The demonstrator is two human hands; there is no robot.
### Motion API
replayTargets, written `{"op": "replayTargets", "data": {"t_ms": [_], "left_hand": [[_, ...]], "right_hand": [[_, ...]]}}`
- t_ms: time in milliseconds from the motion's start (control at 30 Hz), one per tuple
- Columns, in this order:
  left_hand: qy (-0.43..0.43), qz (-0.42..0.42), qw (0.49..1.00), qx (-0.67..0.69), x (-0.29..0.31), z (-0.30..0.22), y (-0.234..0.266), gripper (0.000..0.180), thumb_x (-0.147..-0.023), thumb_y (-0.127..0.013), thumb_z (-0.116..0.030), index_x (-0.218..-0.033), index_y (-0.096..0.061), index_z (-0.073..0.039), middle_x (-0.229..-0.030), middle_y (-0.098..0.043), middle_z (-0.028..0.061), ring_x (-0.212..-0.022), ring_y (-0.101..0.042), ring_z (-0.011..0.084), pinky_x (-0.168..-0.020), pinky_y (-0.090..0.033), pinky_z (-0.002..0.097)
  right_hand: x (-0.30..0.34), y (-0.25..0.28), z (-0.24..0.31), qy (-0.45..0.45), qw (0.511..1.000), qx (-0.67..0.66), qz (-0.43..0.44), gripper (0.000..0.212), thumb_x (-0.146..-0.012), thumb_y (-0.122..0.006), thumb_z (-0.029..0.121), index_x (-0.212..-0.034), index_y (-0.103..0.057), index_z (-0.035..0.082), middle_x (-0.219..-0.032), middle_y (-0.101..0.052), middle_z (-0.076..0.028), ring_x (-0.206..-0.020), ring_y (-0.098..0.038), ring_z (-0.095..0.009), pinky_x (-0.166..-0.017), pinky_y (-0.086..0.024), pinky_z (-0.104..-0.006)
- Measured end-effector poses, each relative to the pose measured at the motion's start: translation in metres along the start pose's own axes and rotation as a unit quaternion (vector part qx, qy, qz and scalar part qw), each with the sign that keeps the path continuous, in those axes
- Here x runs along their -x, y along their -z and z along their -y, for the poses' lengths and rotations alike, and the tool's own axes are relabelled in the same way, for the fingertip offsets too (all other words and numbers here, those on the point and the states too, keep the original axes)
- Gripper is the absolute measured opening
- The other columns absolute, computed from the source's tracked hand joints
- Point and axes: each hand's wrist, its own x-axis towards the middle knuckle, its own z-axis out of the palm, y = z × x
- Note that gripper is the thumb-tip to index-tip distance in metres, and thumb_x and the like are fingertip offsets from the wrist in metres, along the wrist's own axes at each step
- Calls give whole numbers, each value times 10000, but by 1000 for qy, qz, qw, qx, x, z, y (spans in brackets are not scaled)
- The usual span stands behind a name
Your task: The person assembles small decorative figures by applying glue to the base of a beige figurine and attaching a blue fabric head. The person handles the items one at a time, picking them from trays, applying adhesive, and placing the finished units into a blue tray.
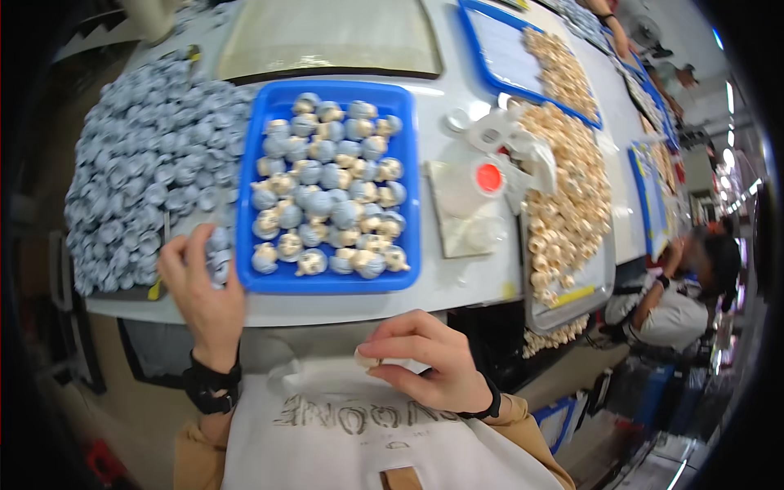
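My left hand [202, 290] reaches to the table's front edge, between the heap and the tray. Its thumb and bent fingers stand apart, and a few blue-grey cap-like pieces [219, 245] show in the gap. Over my lap, my right hand [429, 359] pinches a small cream doll-head piece [367, 358] between thumb and fingers; they partly hide it. A large heap of blue-grey caps [155, 155] lies at the left. Beside it, a blue tray [411, 188] holds several small cream heads wearing blue-grey caps [312, 261].
Right of the tray are a flat pad [445, 212], a bottle with a red top [488, 177] and a white cloth [539, 159]. Farther right, cream pieces [563, 204] overfill a grey tray [606, 282]. Another blue tray [482, 49] stands behind. A seated person [674, 302] works at the right.
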Motion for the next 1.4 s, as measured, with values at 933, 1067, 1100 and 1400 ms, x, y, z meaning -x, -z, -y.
{"op": "replayTargets", "data": {"t_ms": [933, 1067, 1100, 1400], "left_hand": [[22, -46, 999, -1, 8, 5, 1, 266, -814, -562, -20, -1079, -554, -2, -1096, -525, 152, -1057, -485, 303, -896, -377, 397], [24, -21, 999, -10, 7, 3, 2, 262, -818, -567, -27, -1079, -557, -4, -1106, -524, 154, -1078, -480, 304, -903, -372, 396], [24, -21, 999, -9, 8, 4, 2, 260, -819, -568, -29, -1078, -558, -4, -1107, -523, 154, -1083, -479, 303, -904, -371, 395], [26, -53, 998, 4, 9, 5, -1, 254, -823, -564, -23, -1076, -565, 3, -1119, -522, 160, -1082, -479, 300, -916, -364, 394]], "right_hand": [[-41, 114, -1, -1, 888, 452, -86, 214, -650, -665, -28, -848, -630, 46, -829, -584, -65, -746, -552, -237, -615, -455, -331], [-41, 114, 0, -10, 890, 449, -74, 205, -657, -662, -29, -846, -630, 43, -810, -574, -65, -740, -550, -240, -612, -455, -332], [-41, 115, 1, -9, 890, 451, -70, 202, -660, -661, -30, -846, -631, 42, -806, -572, -65, -738, -550, -241, -610, -455, -333], [-39, 111, -4, 6, 896, 433, -101, 191, -661, -670, -25, -839, -624, 29, -785, -560, -80, -722, -553, -247, -606, -454, -339]]}}
